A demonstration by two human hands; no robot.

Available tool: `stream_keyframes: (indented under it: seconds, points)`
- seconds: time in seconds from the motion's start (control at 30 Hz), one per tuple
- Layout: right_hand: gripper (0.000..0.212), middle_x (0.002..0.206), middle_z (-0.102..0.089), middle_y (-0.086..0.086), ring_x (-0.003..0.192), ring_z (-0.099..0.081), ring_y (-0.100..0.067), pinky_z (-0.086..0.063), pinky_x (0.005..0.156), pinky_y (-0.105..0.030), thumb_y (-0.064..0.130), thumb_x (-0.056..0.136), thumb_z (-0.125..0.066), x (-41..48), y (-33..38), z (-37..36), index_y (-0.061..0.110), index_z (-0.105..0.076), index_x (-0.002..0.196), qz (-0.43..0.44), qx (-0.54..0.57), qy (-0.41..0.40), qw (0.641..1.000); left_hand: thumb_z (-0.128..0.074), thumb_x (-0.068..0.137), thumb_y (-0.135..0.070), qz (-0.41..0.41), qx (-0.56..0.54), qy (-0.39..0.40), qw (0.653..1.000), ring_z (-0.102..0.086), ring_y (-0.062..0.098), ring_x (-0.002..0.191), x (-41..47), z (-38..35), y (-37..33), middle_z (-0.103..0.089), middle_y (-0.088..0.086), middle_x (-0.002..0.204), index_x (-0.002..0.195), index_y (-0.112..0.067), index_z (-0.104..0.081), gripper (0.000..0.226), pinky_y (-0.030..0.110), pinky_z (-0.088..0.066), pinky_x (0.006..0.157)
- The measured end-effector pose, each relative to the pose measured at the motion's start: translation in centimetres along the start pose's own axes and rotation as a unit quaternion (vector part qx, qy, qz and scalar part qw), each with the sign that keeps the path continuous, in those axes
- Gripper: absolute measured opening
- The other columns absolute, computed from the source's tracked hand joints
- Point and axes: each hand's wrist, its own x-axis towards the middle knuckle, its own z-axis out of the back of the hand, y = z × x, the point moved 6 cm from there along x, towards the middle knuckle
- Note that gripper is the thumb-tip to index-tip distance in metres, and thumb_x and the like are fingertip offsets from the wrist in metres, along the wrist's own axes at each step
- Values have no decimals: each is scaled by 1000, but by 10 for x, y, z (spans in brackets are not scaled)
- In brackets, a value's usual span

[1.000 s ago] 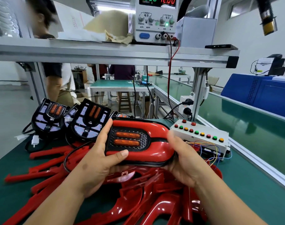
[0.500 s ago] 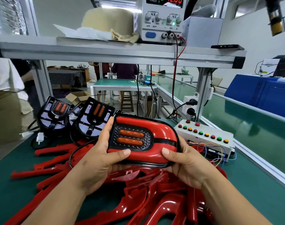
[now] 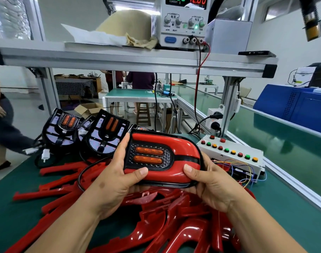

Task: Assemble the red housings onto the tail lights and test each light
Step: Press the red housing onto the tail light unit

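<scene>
A green counter is seen across the lower view, and an aluminium shelf is spanned above it. Loose red housings are piled over the counter from 9 o'clock round to 5 o'clock of the view. At 12 o'clock a power supply is stood on the shelf, its red display reading 12.00, and a red lead is run down from it. A white button box with red, green and yellow buttons is set on the counter at 3 o'clock of the held part. Bare tail lights are propped upright behind the pile at 10 o'clock.

A tail light fitted with a red housing is held above the pile near the centre, its two amber lenses faced towards the camera. It is gripped at both ends. The left hand is wrapped round its 9 o'clock end, with the thumb laid on the lower front edge and the index finger stretched up the side. The right hand is cupped under its 4 o'clock corner, with the thumb pressed on the red face.
</scene>
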Motion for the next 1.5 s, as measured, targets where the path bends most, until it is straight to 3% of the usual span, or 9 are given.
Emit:
stream_keyframes:
  seconds: [0.23,0.43,0.6,0.73,0.83,1.13,1.3,1.37,1.5]
  points:
    - [53,108,-70,-18,89,-72,-30,-59,65,-38,4,72,-71,-1,0,2,11,-57,124,0,12,-5,1000,-81,65,-26,11,4,-13,1000,-68,23,109,-1,-3,0,-68,-18,117,119,-78,-28,92,35,-59,74]
    - [67,105,-73,-16,89,-73,-30,-60,64,-39,63,72,-59,3,-3,4,14,-64,117,-4,-16,-109,994,-85,62,-30,45,1,-22,999,-69,23,107,-4,-9,8,-67,-17,120,125,-77,-11,108,34,-59,76]
    - [53,97,-74,-18,84,-73,-34,-59,63,-38,55,81,-59,0,3,9,12,-68,109,76,-40,-172,981,-75,65,-66,61,66,-34,995,-68,0,100,-8,-21,4,-62,-26,118,116,-84,-15,80,30,-60,73]
    - [58,98,-74,-14,86,-73,-33,-60,69,-44,61,70,-65,1,3,4,18,-67,109,100,-80,-176,976,-37,73,-75,41,103,-187,976,-68,-8,71,-3,-8,-5,-65,-14,97,113,-43,-59,55,14,-50,45]
    - [52,99,-74,-12,85,-73,-33,-60,72,-50,63,68,-67,0,3,-1,26,-69,104,128,-102,-170,972,-21,68,-82,39,170,-248,953,-61,10,90,-3,-2,-6,-64,-9,97,93,-36,-61,66,34,-49,83]
    - [31,101,-74,-14,84,-72,-31,-60,71,-47,47,70,-72,-1,1,-4,29,-72,95,145,-42,-145,978,-27,80,-72,24,178,-290,940,-63,7,77,-1,5,-2,-70,0,85,87,-19,-68,68,21,-46,65]
    - [40,100,-74,-16,80,-72,-30,-59,64,-41,46,70,-72,0,1,0,22,-70,103,138,-49,-146,978,-26,85,-67,27,180,-304,935,-55,-20,61,-3,0,-4,-61,-20,65,78,-34,-58,47,7,-35,58]
    - [51,99,-74,-16,80,-72,-32,-60,68,-48,52,67,-70,1,0,1,20,-68,107,125,-64,-152,978,-24,85,-67,39,177,-297,938,-52,-12,69,-4,-3,-3,-50,-28,75,82,-39,-53,41,14,-36,75]
    - [67,95,-73,-22,77,-71,-37,-59,68,-55,72,63,-55,2,-2,3,17,-72,98,87,-69,-151,982,-19,85,-71,92,161,-281,942,-44,15,129,-4,-1,8,-52,-6,135,143,-24,-44,79,35,-31,108]
